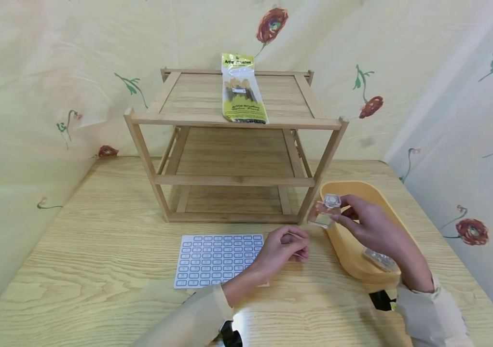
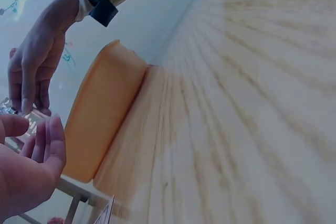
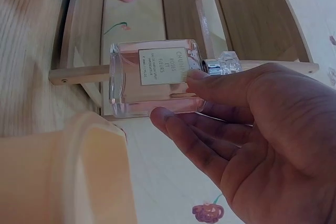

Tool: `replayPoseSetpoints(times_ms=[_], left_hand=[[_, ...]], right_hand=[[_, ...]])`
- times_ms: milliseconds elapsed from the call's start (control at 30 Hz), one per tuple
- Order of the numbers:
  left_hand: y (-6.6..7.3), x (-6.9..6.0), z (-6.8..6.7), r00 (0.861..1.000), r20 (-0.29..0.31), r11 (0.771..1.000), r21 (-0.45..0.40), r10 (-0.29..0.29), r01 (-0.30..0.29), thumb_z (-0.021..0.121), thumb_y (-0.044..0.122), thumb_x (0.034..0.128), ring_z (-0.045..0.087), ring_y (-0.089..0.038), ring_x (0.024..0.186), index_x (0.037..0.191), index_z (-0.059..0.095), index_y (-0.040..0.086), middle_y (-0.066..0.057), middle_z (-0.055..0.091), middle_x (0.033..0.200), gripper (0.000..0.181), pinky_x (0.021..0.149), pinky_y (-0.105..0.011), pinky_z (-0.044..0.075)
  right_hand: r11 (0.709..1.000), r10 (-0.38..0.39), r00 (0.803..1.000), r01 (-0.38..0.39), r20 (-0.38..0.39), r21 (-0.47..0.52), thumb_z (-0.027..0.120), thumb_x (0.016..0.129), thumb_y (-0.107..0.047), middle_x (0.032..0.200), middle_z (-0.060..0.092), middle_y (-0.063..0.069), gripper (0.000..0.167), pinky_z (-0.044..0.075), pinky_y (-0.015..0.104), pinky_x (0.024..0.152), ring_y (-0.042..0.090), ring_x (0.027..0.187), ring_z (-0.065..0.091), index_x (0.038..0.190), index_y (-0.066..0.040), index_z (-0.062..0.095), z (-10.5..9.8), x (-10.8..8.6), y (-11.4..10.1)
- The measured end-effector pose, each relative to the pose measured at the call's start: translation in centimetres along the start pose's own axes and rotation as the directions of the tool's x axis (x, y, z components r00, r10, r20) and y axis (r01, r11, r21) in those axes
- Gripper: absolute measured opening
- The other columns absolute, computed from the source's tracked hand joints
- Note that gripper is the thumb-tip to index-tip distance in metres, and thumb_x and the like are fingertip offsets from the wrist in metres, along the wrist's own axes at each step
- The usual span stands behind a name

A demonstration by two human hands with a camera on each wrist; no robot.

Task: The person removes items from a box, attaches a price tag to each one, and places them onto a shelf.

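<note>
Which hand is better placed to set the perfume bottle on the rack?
Probably the right hand: it grips the perfume bottle near the rack, while the left hand is apart from the bottle.

Packet [image 1: 243, 96] – "Artist Brushes", bottle [image 3: 155, 80] – "Roses et Fleurs"

Shelf rack [image 1: 235, 180]: smooth grained wood, satin look. Right of rack: perfume bottle [image 3: 155, 90], clear glossy glass by its look, paper-like label, faceted shiny cap [image 3: 230, 63]; bin [image 1: 347, 246], smooth plastic. Atop rack: brush pack [image 1: 243, 89], glossy plastic film. Before rack: label sheet [image 1: 218, 255], paper-like. Under rack: table [image 1: 94, 250], wood-grain, slight sheen.
</note>
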State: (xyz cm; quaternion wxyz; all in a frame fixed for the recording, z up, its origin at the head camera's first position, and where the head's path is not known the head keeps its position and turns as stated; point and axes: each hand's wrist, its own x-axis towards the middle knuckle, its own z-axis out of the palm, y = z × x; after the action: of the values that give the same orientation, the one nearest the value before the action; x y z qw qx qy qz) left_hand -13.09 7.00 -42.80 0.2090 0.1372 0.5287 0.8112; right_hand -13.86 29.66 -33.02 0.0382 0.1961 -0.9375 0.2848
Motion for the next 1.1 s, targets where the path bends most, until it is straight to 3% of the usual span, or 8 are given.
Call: replayPoseSetpoints(times_ms=[200,533,733,867,1100], left_hand=[[0.8,-0.5,-1.5,1.000,-0.010,1.000,0.027,-0.009,0.010,0.060,-0.001,0.1014,0.068,-0.017,0.079,0.122,0.058,-0.013,-0.009,0.067,0.088,0.024,0.078,-0.033,0.061],[1.9,-1.5,-3.9,1.000,-0.021,0.997,0.077,-0.007,0.009,0.058,0.002,0.1029,0.068,-0.016,0.082,0.127,0.054,-0.014,-0.009,0.067,0.091,0.029,0.079,-0.031,0.060],[2.8,-2.2,-5.8,0.998,-0.056,0.981,0.193,0.028,-0.017,0.060,0.005,0.1033,0.068,-0.016,0.084,0.126,0.056,-0.012,-0.014,0.069,0.095,0.029,0.083,-0.035,0.060],[3.4,-2.8,-6.8,0.995,-0.088,0.972,0.234,0.040,-0.018,0.061,0.008,0.1033,0.070,-0.020,0.088,0.126,0.057,-0.010,-0.013,0.069,0.097,0.029,0.085,-0.039,0.059],[4.1,-3.5,-8.6,0.993,-0.111,0.954,0.299,0.051,-0.016,0.063,0.012,0.1033,0.069,-0.030,0.096,0.125,0.058,-0.005,-0.024,0.068,0.105,0.028,0.091,-0.048,0.057]], right_hand=[[1.000,0.015,0.999,-0.016,0.038,0.015,0.067,0.100,-0.004,0.099,0.071,0.008,0.017,0.054,0.031,0.067,0.026,0.088,0.070,0.115,0.002,0.061,0.5,0.1,-0.3],[0.996,-0.057,0.997,0.054,0.045,0.075,0.068,0.098,0.003,0.101,0.069,0.008,0.015,0.057,0.030,0.069,0.029,0.087,0.071,0.112,0.002,0.062,1.8,0.4,-0.5],[0.996,-0.050,0.997,0.046,0.057,0.079,0.067,0.097,0.005,0.100,0.069,0.009,0.016,0.057,0.032,0.068,0.030,0.087,0.072,0.112,0.003,0.061,2.4,0.5,-0.4],[0.997,-0.036,0.996,0.031,0.076,0.067,0.066,0.098,0.003,0.098,0.070,0.009,0.015,0.056,0.031,0.066,0.027,0.087,0.071,0.112,0.002,0.061,2.6,0.6,-0.5],[0.996,-0.022,0.993,0.011,0.116,0.089,0.067,0.100,-0.002,0.097,0.069,0.007,0.014,0.057,0.031,0.066,0.025,0.088,0.070,0.112,0.002,0.060,3.0,0.8,-0.8]])
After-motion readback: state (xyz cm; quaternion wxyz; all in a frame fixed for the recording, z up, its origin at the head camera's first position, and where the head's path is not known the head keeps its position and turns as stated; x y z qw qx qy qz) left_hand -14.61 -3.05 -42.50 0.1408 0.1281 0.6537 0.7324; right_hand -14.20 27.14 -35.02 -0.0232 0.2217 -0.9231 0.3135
